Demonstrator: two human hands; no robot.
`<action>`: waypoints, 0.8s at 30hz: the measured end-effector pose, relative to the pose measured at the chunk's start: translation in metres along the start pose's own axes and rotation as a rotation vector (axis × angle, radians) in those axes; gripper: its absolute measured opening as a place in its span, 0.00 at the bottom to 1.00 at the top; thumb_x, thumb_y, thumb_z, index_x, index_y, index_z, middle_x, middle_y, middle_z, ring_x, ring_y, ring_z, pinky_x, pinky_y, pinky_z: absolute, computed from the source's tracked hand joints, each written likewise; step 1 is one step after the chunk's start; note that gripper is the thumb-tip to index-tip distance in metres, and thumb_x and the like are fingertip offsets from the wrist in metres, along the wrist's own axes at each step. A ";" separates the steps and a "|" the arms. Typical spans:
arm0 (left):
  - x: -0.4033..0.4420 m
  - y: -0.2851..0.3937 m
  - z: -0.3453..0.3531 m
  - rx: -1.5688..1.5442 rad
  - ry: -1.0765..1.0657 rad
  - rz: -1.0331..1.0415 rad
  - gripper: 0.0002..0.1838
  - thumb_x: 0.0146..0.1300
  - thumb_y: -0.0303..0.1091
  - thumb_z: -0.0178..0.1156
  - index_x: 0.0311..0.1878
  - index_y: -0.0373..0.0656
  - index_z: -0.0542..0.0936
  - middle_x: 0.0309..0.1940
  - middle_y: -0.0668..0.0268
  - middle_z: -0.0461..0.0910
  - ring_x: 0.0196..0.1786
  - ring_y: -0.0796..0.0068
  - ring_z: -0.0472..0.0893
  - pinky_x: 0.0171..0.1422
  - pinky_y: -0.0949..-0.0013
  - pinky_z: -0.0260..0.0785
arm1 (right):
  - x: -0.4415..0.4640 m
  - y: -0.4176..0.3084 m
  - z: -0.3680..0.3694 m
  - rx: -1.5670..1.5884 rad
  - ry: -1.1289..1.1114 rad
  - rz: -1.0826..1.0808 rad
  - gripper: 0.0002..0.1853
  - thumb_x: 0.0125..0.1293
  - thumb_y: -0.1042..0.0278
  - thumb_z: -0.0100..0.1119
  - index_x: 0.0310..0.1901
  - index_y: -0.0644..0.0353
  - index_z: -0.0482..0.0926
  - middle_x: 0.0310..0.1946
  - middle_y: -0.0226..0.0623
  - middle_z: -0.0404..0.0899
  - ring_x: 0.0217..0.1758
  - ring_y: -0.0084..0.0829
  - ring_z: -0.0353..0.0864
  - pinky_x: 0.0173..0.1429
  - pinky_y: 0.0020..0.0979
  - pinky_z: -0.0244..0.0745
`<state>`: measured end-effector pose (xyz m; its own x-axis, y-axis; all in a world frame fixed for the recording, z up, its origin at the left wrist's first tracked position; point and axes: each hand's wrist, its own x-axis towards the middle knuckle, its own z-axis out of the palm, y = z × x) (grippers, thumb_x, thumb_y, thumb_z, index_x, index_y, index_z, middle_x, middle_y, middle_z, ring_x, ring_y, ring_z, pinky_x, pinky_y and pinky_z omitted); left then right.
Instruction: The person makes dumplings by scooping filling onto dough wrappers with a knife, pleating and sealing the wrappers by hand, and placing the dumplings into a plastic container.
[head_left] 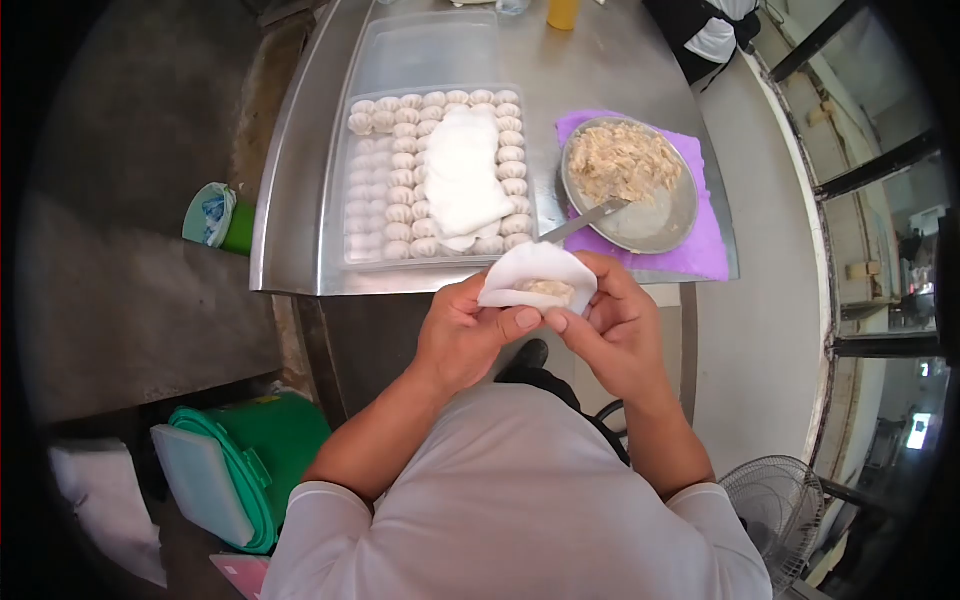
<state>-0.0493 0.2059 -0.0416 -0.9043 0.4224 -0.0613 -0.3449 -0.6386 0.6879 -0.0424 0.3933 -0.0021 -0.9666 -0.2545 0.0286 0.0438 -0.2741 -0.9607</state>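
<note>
Between my two hands, just off the table's front edge, is a round white dumpling wrapper (522, 262) with a lump of pale meat filling (550, 288) on it. My left hand (462, 335) grips its left side, thumb along the near edge. On the right side, my right hand (618, 325) pinches the rim with thumb and fingers. The wrapper is partly folded up around the filling. Beyond it lies a clear plastic tray (400, 264) with rows of pleated dumplings (404, 178). A stack of white wrappers (463, 180) rests on top of the dumplings.
A metal bowl (684, 220) of filling (622, 158) sits on a purple cloth (708, 245), a flat metal spatula (588, 219) leaning over its rim. A yellow container (563, 14) stands at the back. Below left are green bins (285, 440); a fan (775, 505) is lower right.
</note>
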 end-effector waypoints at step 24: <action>-0.067 0.101 -0.009 0.678 -0.057 0.727 0.25 0.50 0.26 0.81 0.54 0.40 0.87 0.51 0.56 0.82 0.50 0.69 0.83 0.52 0.69 0.77 | -0.004 -0.007 0.106 -0.102 -0.072 -0.380 0.26 0.64 0.86 0.68 0.63 0.72 0.71 0.51 0.39 0.77 0.49 0.24 0.78 0.53 0.27 0.78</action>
<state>-0.0258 0.1068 0.0254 -0.8194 0.1159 0.5614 0.5206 -0.2596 0.8134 -0.0122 0.2982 0.0334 -0.8886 -0.2180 0.4035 -0.3428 -0.2686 -0.9002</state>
